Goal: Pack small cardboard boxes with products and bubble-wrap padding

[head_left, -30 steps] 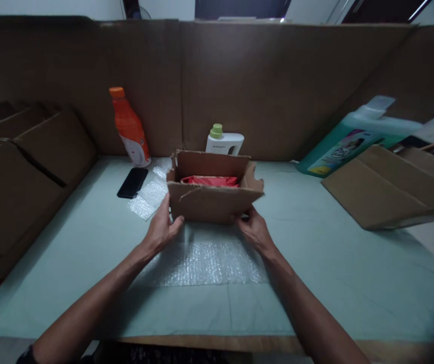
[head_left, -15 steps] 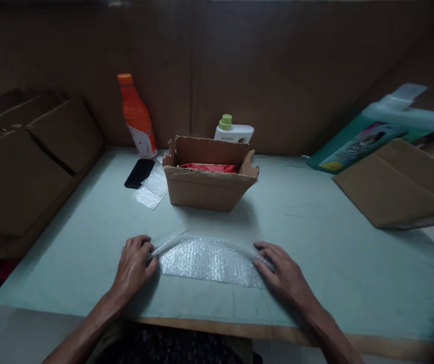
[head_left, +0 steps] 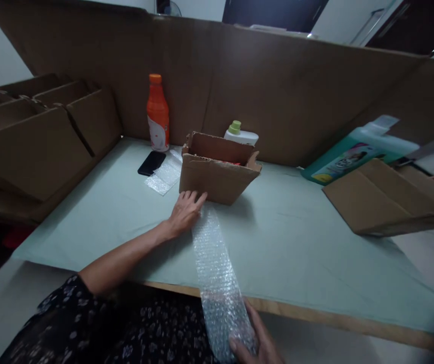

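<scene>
A long strip of bubble wrap [head_left: 219, 263] runs from the table down over its front edge toward my lap. At its far end my left hand [head_left: 187, 213] grips the strip beside the thumb, its fingertips close to the foot of the cardboard box [head_left: 217, 179]. Below the table edge, my right hand [head_left: 258, 338] holds the near end, thumb on top and the other fingers partly hidden behind the wrap. The open box has ragged flaps, and only a sliver of something red [head_left: 234, 163] shows inside it.
An orange bottle [head_left: 158, 114], a black phone [head_left: 151, 163] and smaller bubble wrap pieces [head_left: 166, 174] are at back left. Behind the box stands a white bottle [head_left: 244, 136]. A green jug [head_left: 347, 154] leans behind a carton [head_left: 383, 197] at right; cardboard compartments [head_left: 38, 146] line the left.
The strip has turned from lying crosswise to running lengthwise. My left hand has moved forward to the box, while my right hand has come back below the table edge. The camera view has shifted.
</scene>
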`<action>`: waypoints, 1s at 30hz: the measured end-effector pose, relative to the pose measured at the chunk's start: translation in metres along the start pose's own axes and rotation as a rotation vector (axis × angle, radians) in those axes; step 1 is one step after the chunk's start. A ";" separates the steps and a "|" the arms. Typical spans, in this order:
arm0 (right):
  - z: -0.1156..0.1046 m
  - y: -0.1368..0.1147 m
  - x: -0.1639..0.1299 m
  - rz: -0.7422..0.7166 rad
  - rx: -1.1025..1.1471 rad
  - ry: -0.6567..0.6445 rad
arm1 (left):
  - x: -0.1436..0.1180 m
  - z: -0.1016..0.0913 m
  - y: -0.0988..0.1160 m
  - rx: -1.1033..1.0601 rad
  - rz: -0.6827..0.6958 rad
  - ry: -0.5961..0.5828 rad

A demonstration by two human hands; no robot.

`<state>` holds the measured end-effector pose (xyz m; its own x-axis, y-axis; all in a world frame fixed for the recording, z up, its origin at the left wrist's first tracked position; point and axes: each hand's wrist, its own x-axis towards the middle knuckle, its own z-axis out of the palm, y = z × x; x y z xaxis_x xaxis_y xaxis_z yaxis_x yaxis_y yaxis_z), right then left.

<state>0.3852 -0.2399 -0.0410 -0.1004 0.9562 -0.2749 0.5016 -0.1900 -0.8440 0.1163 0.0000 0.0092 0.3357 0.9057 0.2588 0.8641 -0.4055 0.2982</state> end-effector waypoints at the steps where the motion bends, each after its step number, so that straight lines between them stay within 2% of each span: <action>1: 0.002 -0.001 -0.002 -0.029 -0.009 0.039 | -0.011 -0.001 0.003 -0.001 0.008 0.009; 3: 0.004 -0.007 -0.003 -0.053 0.002 0.119 | -0.046 -0.007 0.005 -0.037 0.087 -0.013; 5: 0.005 -0.019 -0.003 -0.059 0.036 0.132 | -0.093 -0.016 0.009 -0.141 0.234 -0.100; 8: 0.008 -0.044 0.002 -0.039 0.179 -0.027 | -0.157 -0.026 0.023 -0.376 0.380 -0.244; 9: 0.010 -0.052 0.004 -0.013 0.271 -0.086 | -0.173 -0.027 0.030 -0.453 0.392 -0.261; 11: 0.016 -0.067 0.007 0.038 0.495 -0.175 | -0.194 -0.023 0.045 -0.619 0.350 -0.205; 13: 0.022 -0.076 0.008 0.052 0.688 -0.242 | -0.200 -0.016 0.057 -0.758 0.201 -0.093; 15: 0.023 -0.078 0.008 0.010 0.762 -0.266 | -0.197 -0.010 0.062 -0.805 -0.032 -0.033; 17: 0.020 -0.074 0.007 -0.087 0.684 -0.190 | -0.188 -0.005 0.062 -0.758 -0.231 -0.075; 19: 0.015 -0.067 0.008 -0.257 0.442 -0.059 | -0.178 -0.002 0.059 -0.664 -0.329 -0.129; 22: 0.010 -0.058 0.016 -0.612 -0.072 0.091 | -0.165 0.005 0.054 -0.509 -0.326 -0.147; 24: 0.011 -0.054 0.025 -0.778 -0.356 0.127 | -0.159 0.011 0.053 -0.420 -0.309 -0.160; 27: 0.015 -0.049 0.044 -0.847 -0.585 0.104 | -0.157 0.015 0.054 -0.303 -0.275 -0.145; 30: 0.017 -0.046 0.059 -0.882 -0.587 0.094 | -0.164 0.007 0.058 -0.275 -0.172 -0.001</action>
<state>0.3419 -0.1782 -0.0262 -0.5767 0.7214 0.3834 0.6222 0.6920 -0.3661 0.1135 -0.1710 -0.0225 0.1941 0.9638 0.1828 0.7742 -0.2649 0.5748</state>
